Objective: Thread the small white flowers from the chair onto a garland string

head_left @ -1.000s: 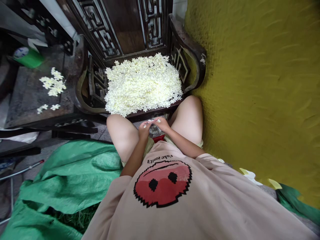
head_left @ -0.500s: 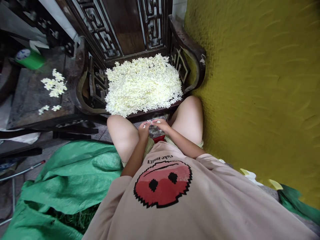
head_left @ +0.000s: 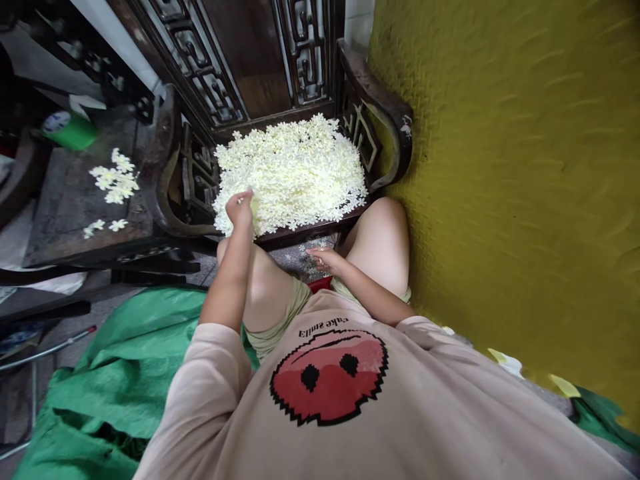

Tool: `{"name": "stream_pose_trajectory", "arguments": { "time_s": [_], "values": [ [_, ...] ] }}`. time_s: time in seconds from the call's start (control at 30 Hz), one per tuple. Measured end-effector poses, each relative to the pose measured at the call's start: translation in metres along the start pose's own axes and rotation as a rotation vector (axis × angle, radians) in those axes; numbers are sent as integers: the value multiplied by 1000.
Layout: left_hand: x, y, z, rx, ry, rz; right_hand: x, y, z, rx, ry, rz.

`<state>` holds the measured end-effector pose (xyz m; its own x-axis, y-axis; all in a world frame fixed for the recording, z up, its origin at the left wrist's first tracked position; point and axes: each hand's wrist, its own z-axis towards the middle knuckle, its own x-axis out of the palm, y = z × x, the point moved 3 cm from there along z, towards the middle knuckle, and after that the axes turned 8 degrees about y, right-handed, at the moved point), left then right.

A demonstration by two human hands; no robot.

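Note:
A thick heap of small white flowers (head_left: 295, 167) covers the seat of a dark carved wooden chair (head_left: 265, 80). My left hand (head_left: 240, 207) reaches to the heap's near left edge, its fingers pinched together, with a bit of white flower showing at them. Low between my knees, my right hand (head_left: 324, 259) is closed with the fingers pointing left. White flower bits show in its curled palm; how many it holds is hidden.
To the left, a dark wooden table (head_left: 65, 200) carries a few loose flowers (head_left: 117, 180) and a green roll (head_left: 70, 129). A green sheet (head_left: 115, 340) lies at my left side. Close on my right stands a yellow textured wall (head_left: 510, 167). White bits lie on the floor (head_left: 295, 260).
My hands were together between my knees at small white flowers. My left hand has moved up and left to the heap; my right hand stays low, slightly lower in view.

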<state>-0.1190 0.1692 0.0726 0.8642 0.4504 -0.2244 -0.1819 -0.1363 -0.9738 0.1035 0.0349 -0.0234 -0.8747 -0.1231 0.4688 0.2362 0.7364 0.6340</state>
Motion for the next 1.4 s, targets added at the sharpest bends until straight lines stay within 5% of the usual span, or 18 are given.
{"name": "stream_pose_trajectory", "arguments": {
  "time_s": [0.1, 0.2, 0.3, 0.5, 0.67, 1.17, 1.4],
  "values": [
    [-9, -3, 37, -42, -10, 19, 1, 3, -3, 19, -33, 8],
    [-19, 9, 28, -40, -65, 92, 1, 7, -5, -14, -79, 18],
    [-17, 26, -21, -7, -32, 150, 2, 8, -5, -8, -82, 73],
    [25, 49, -149, 2, 387, 129, 1, 6, 1, 107, -60, 311],
    [47, 51, -197, 11, 544, 164, -4, 4, 6, 156, -84, 394],
    [43, 64, -190, -127, 436, 50, 0, 11, -3, -29, -93, 210],
    [29, 69, -177, -119, 276, 50, 9, 16, -12, -129, 62, 25]
  ]
}}
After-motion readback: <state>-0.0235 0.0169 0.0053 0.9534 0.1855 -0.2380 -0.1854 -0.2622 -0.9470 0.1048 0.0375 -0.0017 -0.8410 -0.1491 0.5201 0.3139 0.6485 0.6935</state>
